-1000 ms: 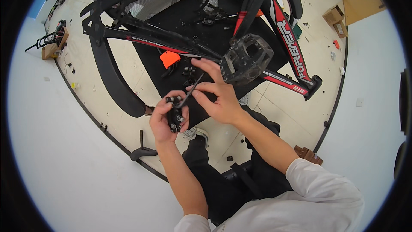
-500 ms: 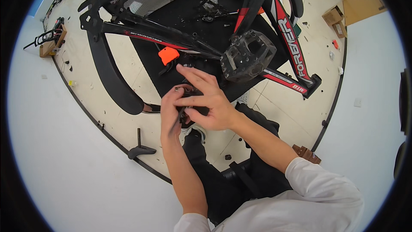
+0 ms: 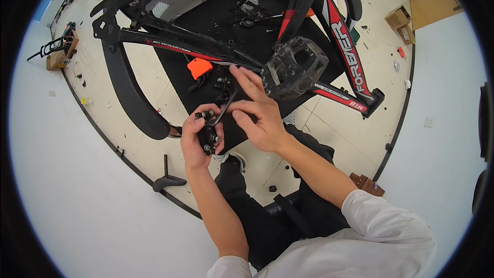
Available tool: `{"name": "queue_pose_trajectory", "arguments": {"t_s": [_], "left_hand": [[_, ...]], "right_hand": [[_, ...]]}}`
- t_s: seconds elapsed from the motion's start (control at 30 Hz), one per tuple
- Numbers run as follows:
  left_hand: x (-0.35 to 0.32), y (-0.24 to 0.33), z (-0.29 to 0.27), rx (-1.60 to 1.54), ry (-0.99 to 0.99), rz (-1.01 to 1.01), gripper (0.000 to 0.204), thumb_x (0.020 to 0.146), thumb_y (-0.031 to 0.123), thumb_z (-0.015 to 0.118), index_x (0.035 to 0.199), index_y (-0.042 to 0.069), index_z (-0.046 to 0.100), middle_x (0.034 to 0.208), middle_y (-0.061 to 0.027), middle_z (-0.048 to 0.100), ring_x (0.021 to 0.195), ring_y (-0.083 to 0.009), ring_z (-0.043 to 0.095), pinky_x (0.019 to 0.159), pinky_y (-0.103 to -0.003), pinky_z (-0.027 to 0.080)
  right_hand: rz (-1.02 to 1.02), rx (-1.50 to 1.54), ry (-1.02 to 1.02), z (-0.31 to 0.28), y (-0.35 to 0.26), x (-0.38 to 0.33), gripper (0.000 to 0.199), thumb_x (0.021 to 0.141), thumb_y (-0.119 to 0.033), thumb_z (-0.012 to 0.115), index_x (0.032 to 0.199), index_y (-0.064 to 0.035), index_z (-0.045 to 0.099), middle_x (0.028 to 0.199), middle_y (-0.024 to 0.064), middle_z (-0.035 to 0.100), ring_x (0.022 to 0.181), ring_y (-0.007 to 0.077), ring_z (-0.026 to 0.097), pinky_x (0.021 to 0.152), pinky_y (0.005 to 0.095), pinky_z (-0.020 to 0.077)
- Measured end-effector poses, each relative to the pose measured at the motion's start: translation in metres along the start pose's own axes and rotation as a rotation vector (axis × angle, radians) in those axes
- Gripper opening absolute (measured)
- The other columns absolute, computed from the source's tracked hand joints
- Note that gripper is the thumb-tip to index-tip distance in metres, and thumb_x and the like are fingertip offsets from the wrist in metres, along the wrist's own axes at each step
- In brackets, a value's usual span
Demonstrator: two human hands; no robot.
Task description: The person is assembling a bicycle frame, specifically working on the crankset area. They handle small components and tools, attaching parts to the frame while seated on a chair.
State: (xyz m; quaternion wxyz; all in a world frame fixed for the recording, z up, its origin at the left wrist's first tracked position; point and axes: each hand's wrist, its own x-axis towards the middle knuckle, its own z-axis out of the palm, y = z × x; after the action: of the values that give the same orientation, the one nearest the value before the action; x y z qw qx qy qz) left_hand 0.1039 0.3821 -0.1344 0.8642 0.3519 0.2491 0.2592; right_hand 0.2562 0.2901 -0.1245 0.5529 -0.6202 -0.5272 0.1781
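My left hand (image 3: 194, 142) is closed around a compact black metal bike part (image 3: 207, 136) with silvery bolts; its exact kind is unclear. From its upper end a thin dark bent rod (image 3: 227, 104), shaped like a hex key and blurred, rises toward my right hand (image 3: 261, 118). That hand has its fingers stretched and apart, with the index fingertip at the rod. Just beyond are small black parts (image 3: 223, 83) and an orange block-shaped thing (image 3: 199, 68) on the black work surface (image 3: 180, 85). A black pedal (image 3: 296, 67) is right of my right hand.
A black and red bike frame (image 3: 347, 46) spans the far side, with a long black mudguard (image 3: 128, 92) at left. A saddle (image 3: 169, 182) with its post rests on the floor at lower left. Cardboard boxes (image 3: 400, 19) stand at far right.
My hands have moved apart, the left slightly left and down, the right slightly right. The black part in my left hand has turned into clearer view, and the bent rod now shows between the hands.
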Motion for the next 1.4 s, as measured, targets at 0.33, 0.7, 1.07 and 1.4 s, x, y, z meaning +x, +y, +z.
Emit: {"name": "queue_pose_trajectory", "arguments": {"t_s": [0.33,0.7,1.07,1.4], "left_hand": [[0.003,-0.017,0.002,0.265,0.194,-0.234,0.032,0.087,0.023,0.046,0.102,-0.001,0.060,0.063,-0.0058,0.053,0.041,-0.0101,0.045,0.033,-0.022,0.032],[0.003,-0.004,0.008,-0.079,0.225,0.055,0.039,0.094,0.033,0.046,0.108,-0.002,0.055,0.064,-0.0073,0.053,0.042,-0.0114,0.043,0.033,-0.023,0.033],[-0.002,-0.001,0.010,0.366,0.017,-0.316,0.030,0.090,0.023,0.047,0.098,-0.002,0.060,0.063,-0.0066,0.054,0.039,-0.0099,0.043,0.034,-0.022,0.031],[0.007,-0.004,0.014,0.035,0.348,0.031,0.037,0.091,0.030,0.046,0.103,-0.003,0.058,0.063,-0.0061,0.052,0.043,-0.0106,0.045,0.033,-0.023,0.032]], "right_hand": [[-0.088,-0.075,-0.125,-0.001,-0.005,0.003,0.037,0.086,-0.021,0.050,0.115,-0.0118,0.071,0.154,0.0199,0.027,0.141,0.0350,0.025,0.114,0.0419,0.0151],[-0.012,-0.059,-0.169,-0.002,-0.004,0.002,0.029,0.087,-0.026,0.050,0.092,-0.0110,0.076,0.152,0.0153,0.035,0.141,0.0315,0.027,0.112,0.0429,0.0171],[-0.026,0.004,-0.006,0.003,-0.005,0.004,0.039,0.088,-0.026,0.050,0.116,-0.0086,0.069,0.154,0.0242,0.024,0.141,0.0366,0.026,0.113,0.0425,0.0204],[-0.152,-0.085,-0.193,0.004,-0.001,0.002,0.033,0.087,-0.027,0.052,0.105,-0.0105,0.074,0.153,0.0205,0.029,0.138,0.0350,0.030,0.110,0.0425,0.0212]]}}
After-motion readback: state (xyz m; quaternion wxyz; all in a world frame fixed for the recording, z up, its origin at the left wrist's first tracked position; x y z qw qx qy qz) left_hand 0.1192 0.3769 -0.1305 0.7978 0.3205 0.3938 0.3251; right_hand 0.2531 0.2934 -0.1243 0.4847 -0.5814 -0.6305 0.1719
